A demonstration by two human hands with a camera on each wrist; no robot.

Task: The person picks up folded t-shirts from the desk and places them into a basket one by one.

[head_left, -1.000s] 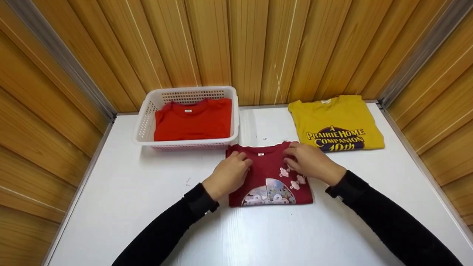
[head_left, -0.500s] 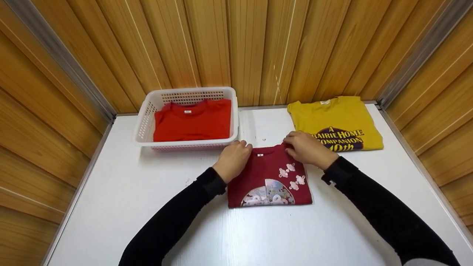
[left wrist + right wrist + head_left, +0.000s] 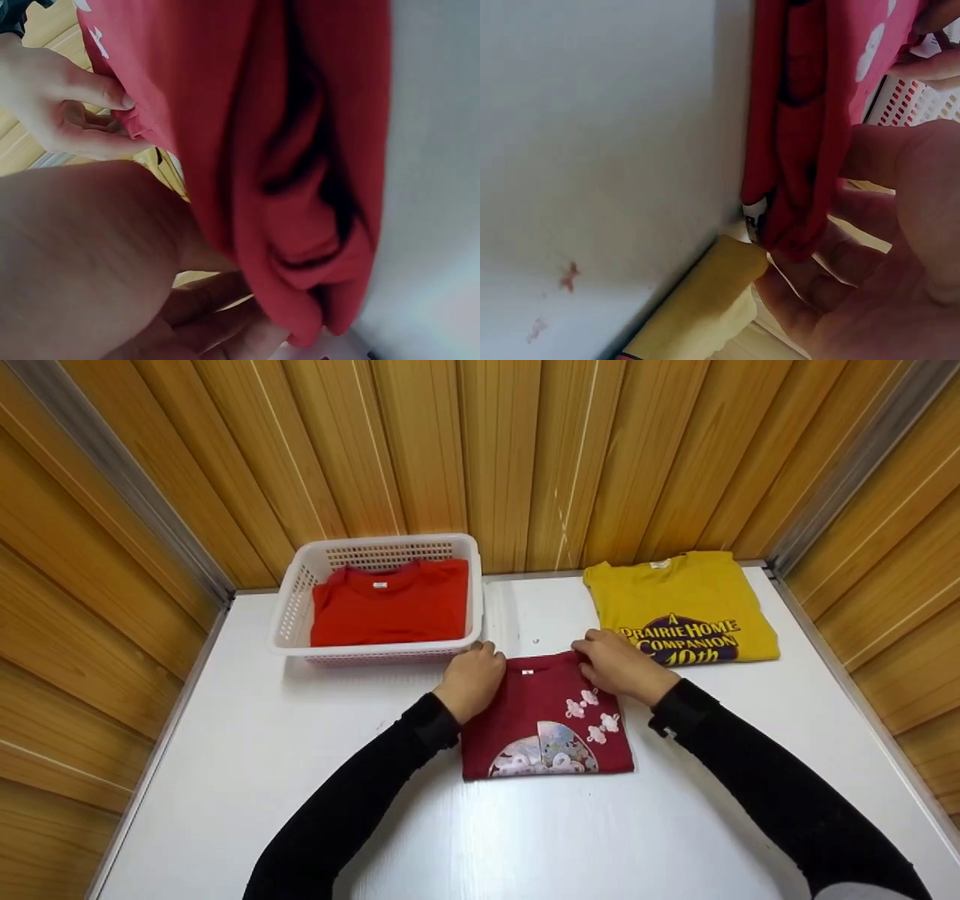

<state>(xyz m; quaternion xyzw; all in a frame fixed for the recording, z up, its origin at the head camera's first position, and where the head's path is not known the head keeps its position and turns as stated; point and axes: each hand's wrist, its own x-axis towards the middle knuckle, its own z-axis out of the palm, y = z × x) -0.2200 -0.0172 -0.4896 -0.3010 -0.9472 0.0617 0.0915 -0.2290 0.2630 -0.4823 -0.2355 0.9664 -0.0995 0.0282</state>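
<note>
A folded maroon T-shirt (image 3: pixel 536 701) with a patterned half-circle and pale flower shapes lies on the white table in the head view. My left hand (image 3: pixel 471 682) grips its upper left corner, and my right hand (image 3: pixel 619 664) grips the upper right one. In the left wrist view, the shirt's folded layers (image 3: pixel 300 217) show bunched at the side, with fingers curled at the far end. The right wrist view has the thumb against the shirt's top face and fingers round its far edge (image 3: pixel 799 225). Fingertips are partly hidden.
Behind my left hand stands a white plastic basket (image 3: pixel 375 648) holding a folded red shirt (image 3: pixel 390 611). A folded yellow shirt (image 3: pixel 675 592) with printed lettering lies at the back right, close to my right hand. Wood-look panels (image 3: pixel 495 457) wall the table (image 3: pixel 525 840) on three sides.
Both hands have moved from the upper part of the maroon T-shirt out to its top corners and now grip them. The shirt has hardly shifted.
</note>
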